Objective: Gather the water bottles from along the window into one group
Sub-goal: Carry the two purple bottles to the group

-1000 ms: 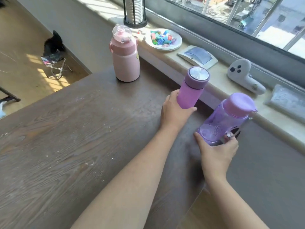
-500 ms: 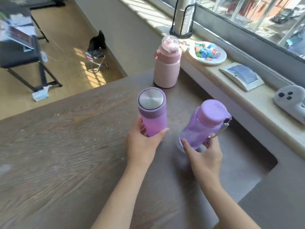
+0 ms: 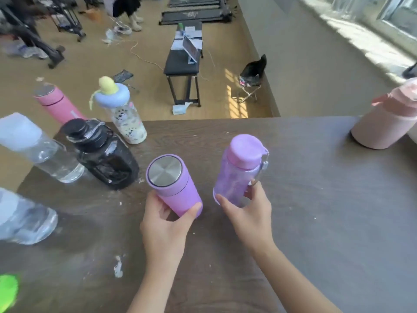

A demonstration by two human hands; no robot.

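We've got two bottles in hand over the dark wood-grain table (image 3: 316,222). Our left hand (image 3: 164,227) is wrapped round the base of the opaque purple flask w/ brushed-steel cap (image 3: 173,186), thumb on its right side, fingers on the left. Our right hand (image 3: 250,220) grips the lower part of the translucent lilac plastic bottle w/ matte purple lid (image 3: 239,172), a small strap loop hanging by the fingers. Both bottles lean a bit; can't tell if their bases touch the tabletop or sit just above it. The group is at our left: a black ribbed bottle w/ carry handle (image 3: 101,157) nearest the flask, a clear bottle w/ white cap (image 3: 38,150), a printed cream bottle w/ blue lid and yellow knob (image 3: 121,111), a pink flask w/ steel top (image 3: 56,102) at the back, plus another clear one (image 3: 24,218) blurred at the left edge. A big pale-pink jug (image 3: 385,123) stands alone far right, near the window side. Step in hand, as we read it: carrying this pair over to the cluster. Next move prob. needs both set upright just right of the black bottle w/o knocking it, then letting go and heading back for the pink jug.
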